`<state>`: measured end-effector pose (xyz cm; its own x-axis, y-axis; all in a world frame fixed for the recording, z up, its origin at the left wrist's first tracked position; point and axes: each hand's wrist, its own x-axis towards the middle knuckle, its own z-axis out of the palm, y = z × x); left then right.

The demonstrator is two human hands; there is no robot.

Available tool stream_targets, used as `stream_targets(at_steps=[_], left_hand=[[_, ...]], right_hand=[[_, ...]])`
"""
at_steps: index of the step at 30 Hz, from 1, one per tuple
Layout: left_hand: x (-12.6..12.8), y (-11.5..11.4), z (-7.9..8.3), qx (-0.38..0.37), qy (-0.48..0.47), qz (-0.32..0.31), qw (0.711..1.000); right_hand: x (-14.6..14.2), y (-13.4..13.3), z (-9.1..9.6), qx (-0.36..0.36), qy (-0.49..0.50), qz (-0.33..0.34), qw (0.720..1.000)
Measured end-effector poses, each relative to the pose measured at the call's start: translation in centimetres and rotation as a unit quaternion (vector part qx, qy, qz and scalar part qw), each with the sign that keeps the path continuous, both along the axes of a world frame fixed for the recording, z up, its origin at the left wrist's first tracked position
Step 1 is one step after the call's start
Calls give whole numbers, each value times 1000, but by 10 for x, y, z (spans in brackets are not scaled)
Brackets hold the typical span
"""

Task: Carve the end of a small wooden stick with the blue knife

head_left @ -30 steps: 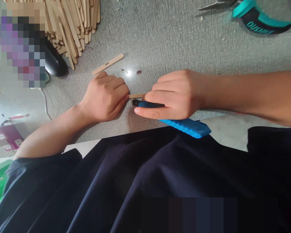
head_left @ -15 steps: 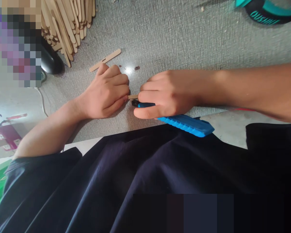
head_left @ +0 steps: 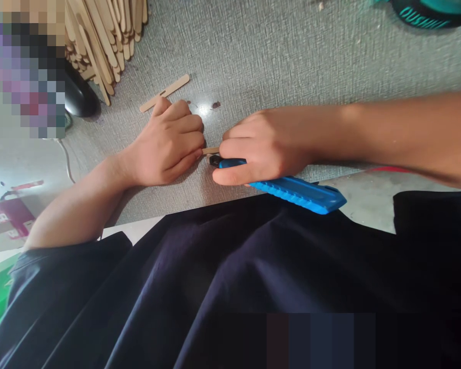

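Observation:
My left hand is closed on a wooden craft stick, pressing it near the grey table surface. Only a short length of the stick shows between my two hands. My right hand wraps round a blue utility knife, its handle sticking out toward my body. The knife's black front end lies right beside the stick; its blade I cannot make out. Just beyond my left knuckles lies another craft stick with a small dark slot in its middle.
A heap of craft sticks is at the upper left, with a black rounded object and a cable beside it. A teal and black object with lettering stands at the upper right. The table's near edge runs along my dark shirt.
The knife handle has shifted slightly to the right and swung up a little with my right hand. My left hand keeps its grip on the stick. The whole view has moved slightly.

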<state>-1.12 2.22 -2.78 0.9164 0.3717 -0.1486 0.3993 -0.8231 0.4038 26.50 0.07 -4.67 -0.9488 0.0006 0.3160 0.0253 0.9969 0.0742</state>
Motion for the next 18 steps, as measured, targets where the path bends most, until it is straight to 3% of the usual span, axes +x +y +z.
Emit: stream_targets(at_steps=[9,13,18], left_hand=[[-3,-3,-5,21,-4,1,1000],[-3,-5,-7,26,-12,5,1000],[-3,-4,-9,24,-36,5,999]], right_hand=[[5,1,-17,-29,45,16,998],[6,-1,-28,-35,50,-7,998],[5,-1,-23,-24,36,-2,999]])
